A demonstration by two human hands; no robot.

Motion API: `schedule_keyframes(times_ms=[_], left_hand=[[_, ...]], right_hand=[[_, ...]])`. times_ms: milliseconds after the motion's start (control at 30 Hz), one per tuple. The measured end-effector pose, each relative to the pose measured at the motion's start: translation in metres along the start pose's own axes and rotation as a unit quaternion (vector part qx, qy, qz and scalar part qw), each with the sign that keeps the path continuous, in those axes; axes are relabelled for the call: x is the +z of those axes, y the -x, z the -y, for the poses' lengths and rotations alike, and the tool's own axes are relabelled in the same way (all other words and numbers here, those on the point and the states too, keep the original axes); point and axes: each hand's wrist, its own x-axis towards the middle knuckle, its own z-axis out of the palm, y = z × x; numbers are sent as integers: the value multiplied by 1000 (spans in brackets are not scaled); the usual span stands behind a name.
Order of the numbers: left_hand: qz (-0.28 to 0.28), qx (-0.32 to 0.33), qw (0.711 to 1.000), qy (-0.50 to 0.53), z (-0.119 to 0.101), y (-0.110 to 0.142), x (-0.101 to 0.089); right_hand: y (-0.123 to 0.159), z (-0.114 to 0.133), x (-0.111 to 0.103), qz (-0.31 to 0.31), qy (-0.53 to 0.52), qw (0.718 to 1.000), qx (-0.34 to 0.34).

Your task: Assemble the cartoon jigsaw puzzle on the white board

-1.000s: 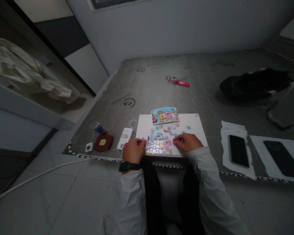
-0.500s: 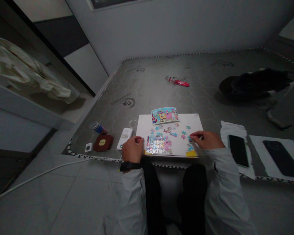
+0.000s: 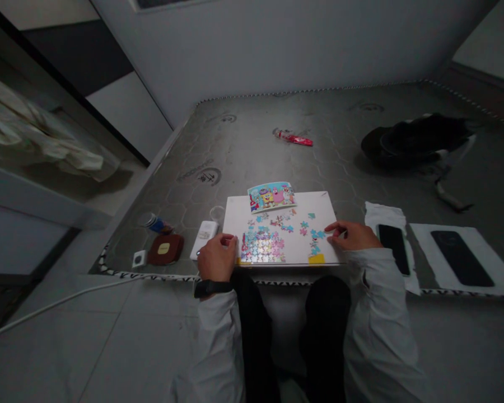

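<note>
A white board (image 3: pixel 298 224) lies at the bed's front edge, with a partly joined jigsaw puzzle (image 3: pixel 262 247) on its left half. My left hand (image 3: pixel 217 256) rests against the board's left edge, fingers loosely curled with a gap at the thumb. At the right edge is my right hand (image 3: pixel 353 235), its thumb and index finger apart beside a blue puzzle piece (image 3: pixel 318 234). Several loose pieces (image 3: pixel 284 221) are scattered above the joined part. A cartoon picture card (image 3: pixel 272 197) leans over the board's back edge.
Left of the board are a white power bank (image 3: pixel 204 238), a brown case (image 3: pixel 166 249), a small white cube (image 3: pixel 139 258) and a blue-labelled container (image 3: pixel 155 223). Two phones (image 3: pixel 393 246) lie on white sheets at right. Farther back are a red wrapper (image 3: pixel 294 137) and a dark cap (image 3: pixel 411 143).
My right hand has drawn slightly back from the blue pieces, its thumb and index finger now apart. The view has shifted a little; my left hand stays at the board's edge.
</note>
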Motion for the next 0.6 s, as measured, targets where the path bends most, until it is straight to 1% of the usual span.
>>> schedule_keyframes(times_ms=[100,267,600], left_hand=[[-1,-4,1000,-2,0,-1,2],[-6,9,1000,-6,1,-1,4],[-4,-7,1000,-7,-3,0,2]], right_hand=[[0,-2,0,5,-3,1000,7],[-2,-4,0,13,-20,1000,11],[-2,-2,5,-21,-36,999,-1]])
